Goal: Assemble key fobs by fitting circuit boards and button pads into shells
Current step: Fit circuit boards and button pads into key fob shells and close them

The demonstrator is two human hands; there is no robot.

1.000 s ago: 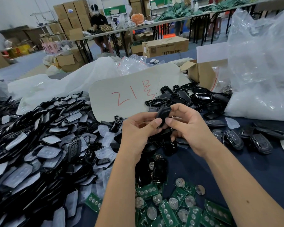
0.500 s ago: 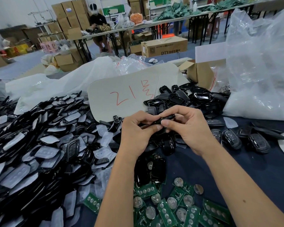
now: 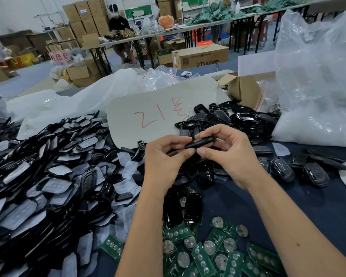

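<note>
A black key fob (image 3: 200,142) sits edge-on between both hands, raised above the counter (image 3: 238,196). The left hand (image 3: 164,158) pinches its near end, fingers curled around it; the right hand (image 3: 228,154) grips the far end between thumb and fingers. Below lie green circuit boards (image 3: 204,254). To the left sprawls a heap of shells and button pads (image 3: 48,176), and finished fobs (image 3: 300,170) rest at right.
</note>
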